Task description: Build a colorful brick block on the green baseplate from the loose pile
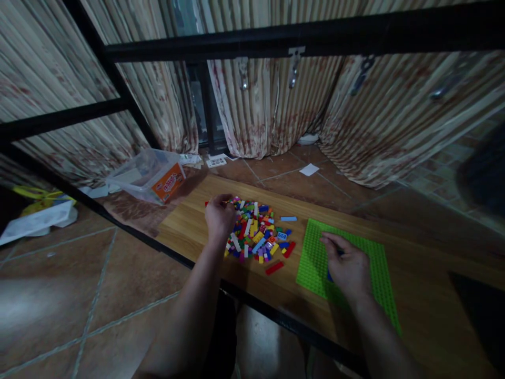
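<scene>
My left hand (221, 217) is at the left edge of a heap of mixed toy building bricks (258, 231), its fingers curled together. Whatever lies between those fingertips is too small and dark to make out. A bit of a red brick (206, 203) shows just left of this hand. Over the green studded baseplate (313, 258) is my right hand (350, 267), thumb and fingers pinched; what they grip is hidden. Part of a blue brick (330, 276) shows beside that hand, on the plate. A red brick (274, 268) and a light blue brick (288, 218) lie apart from the heap.
The wooden table (185, 218) has a dark front edge. Beyond its left end, a clear plastic box (145, 171) with an orange label stands on the floor. A black metal frame (252, 43) crosses in front of striped curtains (252, 110). A dark flat object (479, 305) is at right.
</scene>
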The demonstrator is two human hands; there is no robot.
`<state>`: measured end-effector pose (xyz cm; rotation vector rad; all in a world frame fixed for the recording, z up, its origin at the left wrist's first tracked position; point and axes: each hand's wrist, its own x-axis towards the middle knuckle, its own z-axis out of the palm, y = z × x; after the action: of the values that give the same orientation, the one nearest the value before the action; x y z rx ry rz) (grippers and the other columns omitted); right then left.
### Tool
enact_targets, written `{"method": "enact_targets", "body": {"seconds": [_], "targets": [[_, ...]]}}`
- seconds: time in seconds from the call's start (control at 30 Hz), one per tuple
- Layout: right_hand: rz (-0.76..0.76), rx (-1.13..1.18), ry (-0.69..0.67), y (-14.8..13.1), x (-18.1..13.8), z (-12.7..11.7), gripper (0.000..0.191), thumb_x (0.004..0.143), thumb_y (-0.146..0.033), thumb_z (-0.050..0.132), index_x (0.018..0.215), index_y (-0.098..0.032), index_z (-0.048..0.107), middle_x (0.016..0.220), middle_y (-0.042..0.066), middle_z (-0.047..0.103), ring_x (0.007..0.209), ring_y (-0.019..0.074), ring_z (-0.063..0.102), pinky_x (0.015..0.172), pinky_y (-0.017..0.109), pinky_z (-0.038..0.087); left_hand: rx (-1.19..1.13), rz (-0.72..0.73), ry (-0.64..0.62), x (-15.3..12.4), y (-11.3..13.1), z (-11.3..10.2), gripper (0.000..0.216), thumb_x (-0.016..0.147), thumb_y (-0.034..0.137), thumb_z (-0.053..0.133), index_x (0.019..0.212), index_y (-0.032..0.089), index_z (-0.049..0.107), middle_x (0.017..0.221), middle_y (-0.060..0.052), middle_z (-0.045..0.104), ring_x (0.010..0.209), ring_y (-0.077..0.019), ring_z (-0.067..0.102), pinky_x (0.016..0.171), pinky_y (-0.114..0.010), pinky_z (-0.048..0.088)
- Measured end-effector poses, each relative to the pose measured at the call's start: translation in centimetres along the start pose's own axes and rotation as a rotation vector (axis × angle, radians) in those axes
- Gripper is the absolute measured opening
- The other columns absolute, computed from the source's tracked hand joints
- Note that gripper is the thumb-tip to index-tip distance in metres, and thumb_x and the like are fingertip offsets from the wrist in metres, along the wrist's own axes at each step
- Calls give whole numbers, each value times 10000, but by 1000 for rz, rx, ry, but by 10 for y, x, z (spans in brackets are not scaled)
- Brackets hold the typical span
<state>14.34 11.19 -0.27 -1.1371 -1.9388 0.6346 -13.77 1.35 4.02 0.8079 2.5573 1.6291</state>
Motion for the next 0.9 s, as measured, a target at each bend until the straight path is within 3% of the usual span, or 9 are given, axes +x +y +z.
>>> {"method": "enact_targets", "body": {"seconds": [0.07, 0.17, 0.27, 0.4, 0.53, 0.73, 0.9], "targets": [[12, 2, -12, -4, -1, 2, 344, 861, -439, 518, 980, -192, 726, 957, 99, 757, 873, 251, 706, 808, 385, 541, 11, -35, -41, 5, -4, -9, 324, 715, 147, 516, 965, 132, 722, 857, -73, 704, 758, -182, 631, 700, -285, 493], [24, 25, -39, -12, -1, 5, 356, 851, -453, 525, 966, -185, 728, 943, 102, 759, 878, 256, 704, 830, 392, 535, -15, 46, -247, 2, 0, -17, 340, 707, 145, 534, 999, 123, 705, 865, -63, 708, 761, -176, 634, 693, -274, 498], [30, 48, -60, -17, -2, 7, 368, 852, -462, 518, 966, -182, 727, 944, 101, 759, 868, 253, 705, 832, 391, 534, 26, 224, -480, -11, 8, -20, 291, 716, 159, 564, 972, 127, 700, 869, -55, 696, 797, -179, 630, 763, -299, 510], [24, 39, -65, -19, -2, 10, 350, 854, -450, 514, 963, -195, 727, 935, 89, 761, 865, 251, 705, 830, 394, 532, 138, 543, -726, -27, 12, -19, 290, 706, 143, 618, 979, 182, 709, 1027, -71, 668, 985, -219, 607, 936, -361, 472], [5, 33, -62, -17, -2, 8, 318, 859, -415, 509, 969, -209, 725, 919, 74, 764, 862, 240, 707, 828, 387, 534, 288, 686, -741, -33, 9, -14, 311, 726, 140, 619, 1023, 181, 703, 1117, -106, 632, 1069, -253, 569, 995, -403, 440], [-12, 29, -75, -18, 0, 5, 298, 867, -371, 492, 969, -212, 723, 921, 66, 763, 841, 232, 707, 821, 382, 538, 355, 724, -715, -34, 7, -9, 189, 775, 163, 600, 917, 201, 718, 1088, -102, 624, 1042, -269, 562, 960, -427, 455], [-47, 23, -104, -29, -5, 10, 273, 889, -302, 466, 969, -238, 718, 975, 60, 753, 898, 224, 694, 855, 384, 518, 271, 713, -693, -30, 7, -7, 137, 795, 206, 579, 850, 188, 703, 1032, -104, 626, 1006, -258, 572, 941, -425, 461]]}}
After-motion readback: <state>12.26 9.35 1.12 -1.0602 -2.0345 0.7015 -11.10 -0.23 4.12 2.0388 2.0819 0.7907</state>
